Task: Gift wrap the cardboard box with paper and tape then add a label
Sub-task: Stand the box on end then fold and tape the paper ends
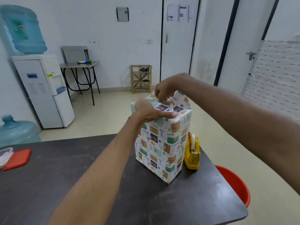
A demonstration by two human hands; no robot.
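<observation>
A tall box wrapped in patterned gift paper (159, 143) stands upright on the dark table (81, 184). My left hand (149, 111) lies flat on the box's top near edge, thumb stretched along the folded paper. My right hand (164, 91) reaches over the top from the right, its fingers curled down and pinching the paper flap at the far side. A loose flap of paper (178, 98) stands up behind the right hand. A yellow tape dispenser (192, 153) sits against the box's right side.
A red lid (17, 158) and a clear plastic container (4, 155) lie at the table's left edge. A red bucket (235, 184) stands on the floor off the table's right corner. A water dispenser (45, 90) stands far left.
</observation>
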